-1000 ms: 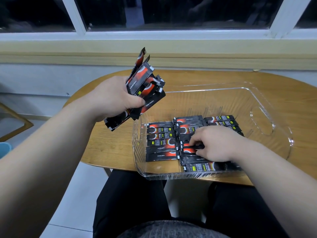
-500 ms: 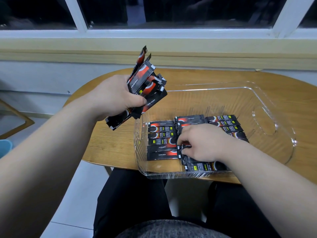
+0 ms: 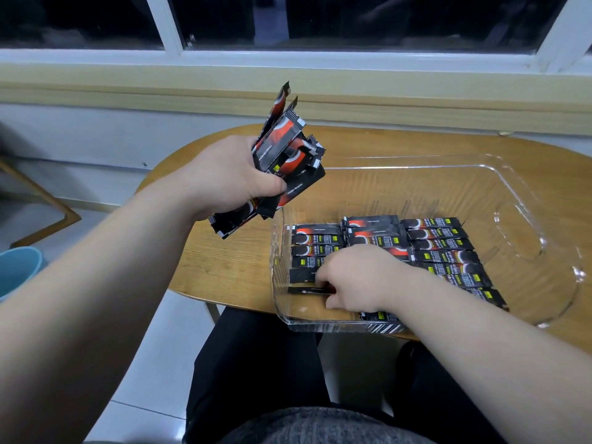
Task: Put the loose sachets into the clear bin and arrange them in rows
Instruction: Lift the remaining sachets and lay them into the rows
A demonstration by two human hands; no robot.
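A clear plastic bin stands on a wooden table. Black-and-red sachets lie flat in it in three rows. My left hand is raised above the table left of the bin and grips a fanned bundle of sachets. My right hand is inside the bin at the near end of the left and middle rows. Its fingers pinch one sachet tilted on its edge at the front of the left row. The hand hides part of the middle row.
The table stands against a wall under a window sill. The bin's near edge overhangs the table's front edge above my lap. A light blue bucket is on the floor at the left. The bin's far half holds no sachets.
My right hand has moved left from the middle row to the front of the left row, where a sachet now stands on its edge. The left hand has stayed raised with its bundle.
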